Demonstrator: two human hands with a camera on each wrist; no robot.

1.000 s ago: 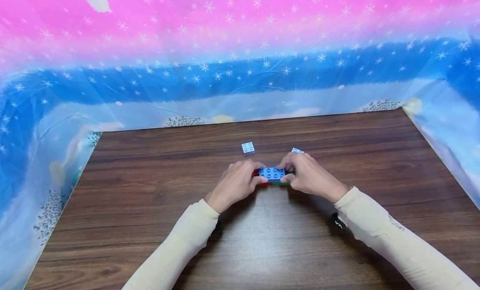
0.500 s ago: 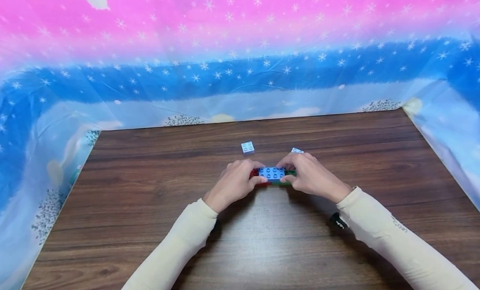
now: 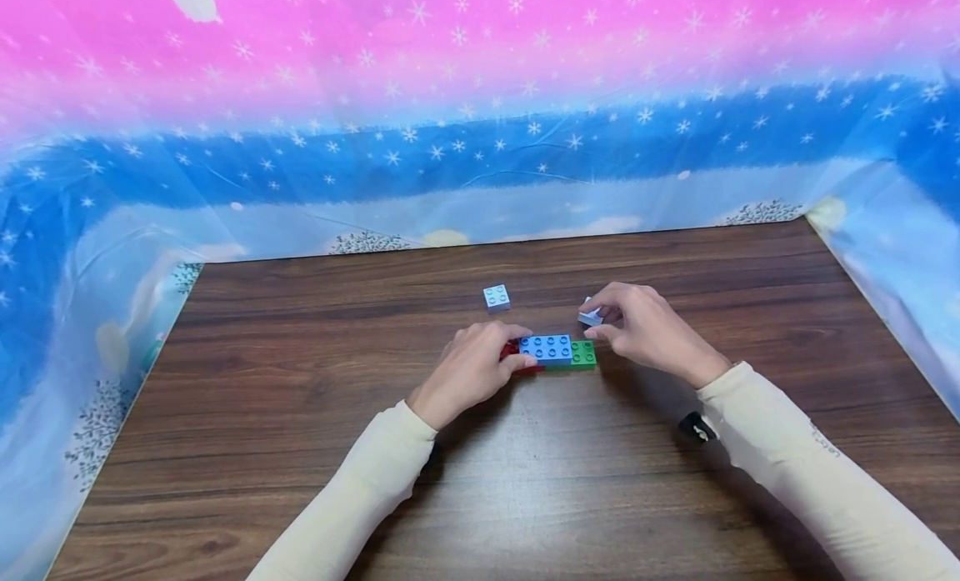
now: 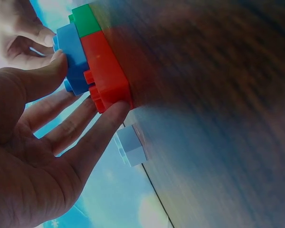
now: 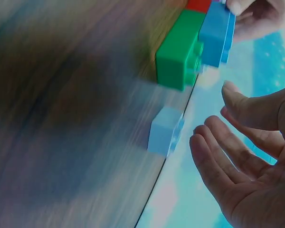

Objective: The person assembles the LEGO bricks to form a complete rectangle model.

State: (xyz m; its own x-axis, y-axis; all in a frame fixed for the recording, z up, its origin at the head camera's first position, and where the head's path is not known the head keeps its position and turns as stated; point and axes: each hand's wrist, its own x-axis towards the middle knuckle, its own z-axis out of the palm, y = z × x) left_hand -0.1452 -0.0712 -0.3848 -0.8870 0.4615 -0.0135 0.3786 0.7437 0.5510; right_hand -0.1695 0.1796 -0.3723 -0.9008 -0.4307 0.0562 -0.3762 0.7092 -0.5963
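A blue eight-stud toy brick sits on top of a red brick and a green brick, which lie end to end on the table. My left hand holds this stack at its left end, thumb on the blue brick and a fingertip at the red brick's end in the left wrist view. Behind the stack, my right hand is over a small pale-blue brick and partly covers it. The right wrist view shows that hand's fingers spread beside the pale brick, with nothing between them.
Another pale-blue four-stud brick lies on the wooden table, behind the stack and to its left. A cloth printed with snowflakes stands along the table's far edge and both sides.
My right hand has let go of the stack's right end and moved back and right to the pale brick, uncovering the green brick. The left hand stays where it was.
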